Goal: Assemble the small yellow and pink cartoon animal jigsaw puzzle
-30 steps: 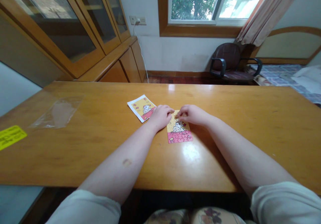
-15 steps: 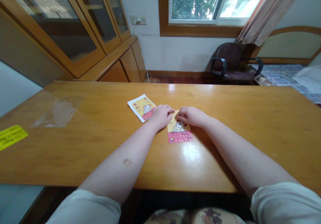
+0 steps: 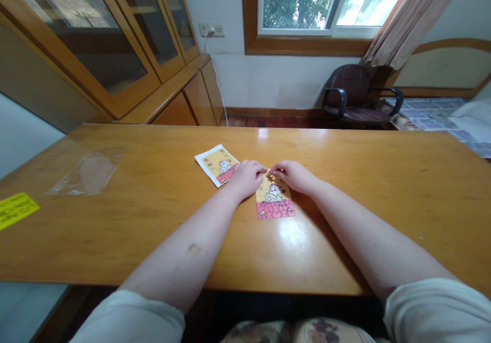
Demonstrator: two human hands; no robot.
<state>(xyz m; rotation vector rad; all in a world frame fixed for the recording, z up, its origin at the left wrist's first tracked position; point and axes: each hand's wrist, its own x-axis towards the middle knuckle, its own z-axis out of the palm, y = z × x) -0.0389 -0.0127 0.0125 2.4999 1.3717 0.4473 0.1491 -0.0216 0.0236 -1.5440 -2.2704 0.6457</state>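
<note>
A jigsaw puzzle (image 3: pixel 275 207), pink at the bottom and yellow above with a white character, lies flat on the wooden table (image 3: pixel 153 230). Near its top a small brown gap shows. My left hand (image 3: pixel 249 177) rests at the puzzle's upper left edge, fingers bent together; whatever they grip is hidden. At the upper right, my right hand (image 3: pixel 290 174) has its fingertips pinched over the top edge, and what is between them is too small to name. A white-bordered picture card (image 3: pixel 217 165) with a similar design lies tilted just behind my left hand.
A clear plastic bag (image 3: pixel 92 171) lies on the table's left side, with a yellow label (image 3: pixel 17 210) nearer the left edge. Beyond the table stand a glass-door cabinet (image 3: pixel 153 71), a dark armchair (image 3: pixel 349 94) and a bed (image 3: pixel 429 112).
My right hand's fingers have shifted slightly up and left toward the puzzle's top edge, uncovering more of the yellow part and the small brown gap. My left hand has stayed in place.
</note>
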